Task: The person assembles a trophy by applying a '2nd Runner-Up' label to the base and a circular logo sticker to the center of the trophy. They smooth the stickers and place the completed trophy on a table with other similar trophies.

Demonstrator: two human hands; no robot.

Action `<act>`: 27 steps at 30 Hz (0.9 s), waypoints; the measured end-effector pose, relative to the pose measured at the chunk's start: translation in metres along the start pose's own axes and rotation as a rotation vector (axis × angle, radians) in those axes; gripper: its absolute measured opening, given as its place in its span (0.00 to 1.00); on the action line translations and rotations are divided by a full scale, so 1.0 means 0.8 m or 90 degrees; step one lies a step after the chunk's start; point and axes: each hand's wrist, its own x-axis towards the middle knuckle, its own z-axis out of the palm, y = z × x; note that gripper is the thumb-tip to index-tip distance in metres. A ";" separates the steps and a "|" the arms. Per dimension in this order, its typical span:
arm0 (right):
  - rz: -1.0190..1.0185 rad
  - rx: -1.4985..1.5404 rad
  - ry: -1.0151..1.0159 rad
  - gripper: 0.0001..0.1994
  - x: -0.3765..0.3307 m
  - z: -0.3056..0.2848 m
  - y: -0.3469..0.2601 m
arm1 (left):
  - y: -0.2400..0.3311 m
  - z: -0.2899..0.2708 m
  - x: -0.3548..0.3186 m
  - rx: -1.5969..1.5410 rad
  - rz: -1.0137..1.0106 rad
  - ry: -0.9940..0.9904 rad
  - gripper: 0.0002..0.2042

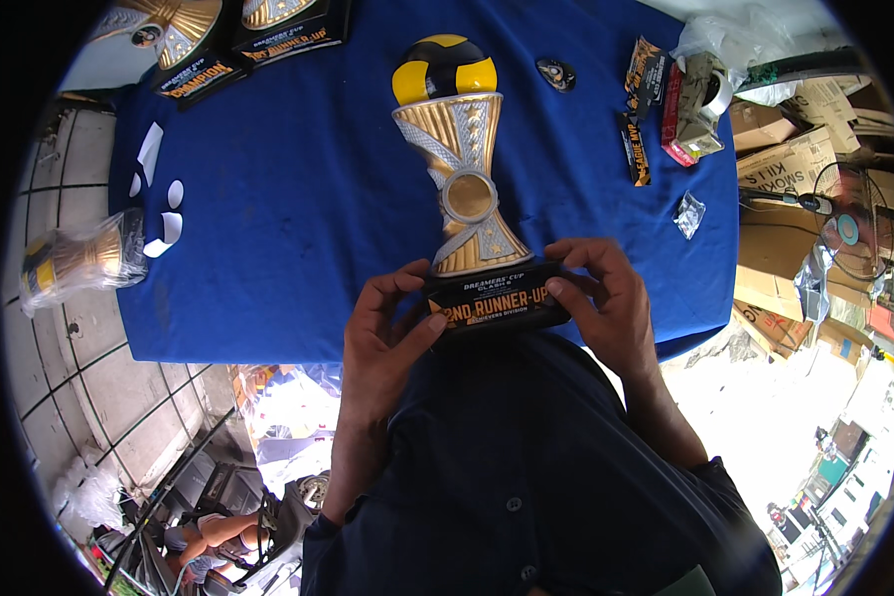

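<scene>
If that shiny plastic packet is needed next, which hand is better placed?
Probably the right hand: the packet lies on that side, nearer it than the left hand. Both hold the trophy's base.

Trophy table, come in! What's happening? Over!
Left grip, right grip: both on black base. Gold-and-silver trophy: unwrapped. Nothing seen blocking either grip.

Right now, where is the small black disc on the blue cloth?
In the head view, the small black disc lies toward the far edge of the blue cloth, just right of the black-and-yellow ball on the trophy.
</scene>
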 end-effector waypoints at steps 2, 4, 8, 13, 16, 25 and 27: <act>-0.012 0.013 0.018 0.16 -0.001 0.001 0.005 | 0.001 0.001 0.000 0.005 -0.001 0.001 0.23; -0.009 0.021 0.023 0.17 -0.001 0.001 0.006 | 0.001 0.001 0.001 0.006 -0.002 0.000 0.22; 0.018 0.032 0.010 0.19 0.000 -0.002 0.007 | 0.000 -0.001 0.001 -0.001 -0.002 -0.005 0.22; 0.034 0.063 -0.003 0.18 0.003 -0.005 0.009 | 0.001 -0.003 0.002 -0.009 -0.007 -0.005 0.21; 0.039 0.076 -0.001 0.18 0.002 -0.005 0.012 | 0.000 -0.003 0.002 -0.007 -0.008 -0.005 0.21; 0.038 0.034 0.019 0.18 0.000 -0.004 0.010 | 0.000 0.001 0.000 0.028 0.010 0.013 0.22; 0.029 -0.023 0.027 0.18 -0.002 0.000 0.000 | -0.002 0.008 -0.005 0.067 0.045 0.041 0.23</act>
